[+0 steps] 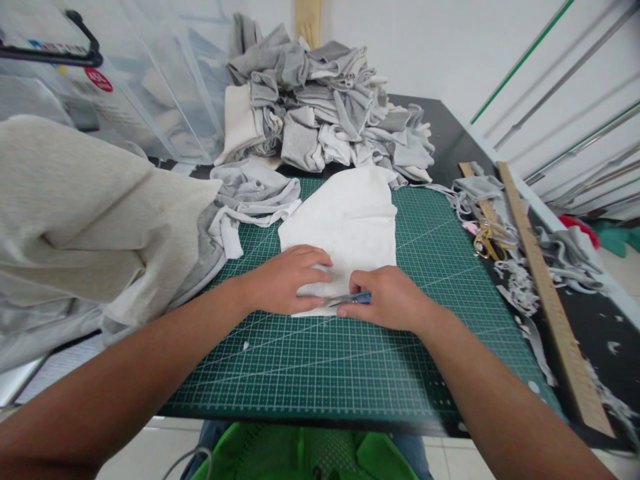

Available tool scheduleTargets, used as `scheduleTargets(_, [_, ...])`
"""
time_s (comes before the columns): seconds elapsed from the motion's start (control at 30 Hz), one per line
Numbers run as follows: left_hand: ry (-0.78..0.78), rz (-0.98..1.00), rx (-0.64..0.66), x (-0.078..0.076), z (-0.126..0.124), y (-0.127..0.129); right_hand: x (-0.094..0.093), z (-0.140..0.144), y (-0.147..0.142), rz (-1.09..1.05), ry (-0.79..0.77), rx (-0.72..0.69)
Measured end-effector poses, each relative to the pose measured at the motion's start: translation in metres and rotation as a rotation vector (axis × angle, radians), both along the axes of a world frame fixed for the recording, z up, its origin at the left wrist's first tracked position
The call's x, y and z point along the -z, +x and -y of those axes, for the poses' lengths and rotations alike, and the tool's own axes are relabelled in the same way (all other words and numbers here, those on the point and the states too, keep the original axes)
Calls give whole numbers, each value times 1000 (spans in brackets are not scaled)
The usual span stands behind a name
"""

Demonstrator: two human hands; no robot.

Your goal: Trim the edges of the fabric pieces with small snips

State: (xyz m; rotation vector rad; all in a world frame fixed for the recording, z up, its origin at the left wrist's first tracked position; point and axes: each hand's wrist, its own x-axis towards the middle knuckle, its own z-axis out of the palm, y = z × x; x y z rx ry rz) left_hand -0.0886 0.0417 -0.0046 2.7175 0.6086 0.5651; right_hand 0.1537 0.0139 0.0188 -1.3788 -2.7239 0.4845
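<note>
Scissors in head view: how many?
2. Blue-handled pair in the right hand on the white cloth; gold pair by the wooden ruler. Fabric piles may hide more.

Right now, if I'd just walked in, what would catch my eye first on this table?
Probably the two hands at the centre of the green cutting mat: the left hand presses flat on a white fabric piece, while the right hand holds a small blue-handled cutter at its near edge. Behind them rises a big heap of grey and white fabric scraps.
</note>
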Motion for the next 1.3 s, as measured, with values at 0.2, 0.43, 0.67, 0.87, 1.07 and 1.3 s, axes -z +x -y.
scheduleTargets(0.2, [72,24,-57,-3,0,0,3,-12,11,-27,0,166])
scheduleTargets(0.43, [106,-75,-48,-3,4,4,8,-13,6,-18,58,275])
scheduleTargets(0.67, [53,-98,-96,-9,7,5,8,-13,7,-6,64,256])
scheduleTargets(0.87, [122,-85,-140,-13,6,4,11,-15,8,0,100,313])
scheduleTargets(1.07, [266,-163,-145,-15,8,7,13,-17,8,-46,103,437])
scheduleTargets(1.3, [298,-140,-293,-11,5,5,14,-17,6,-40,109,497])
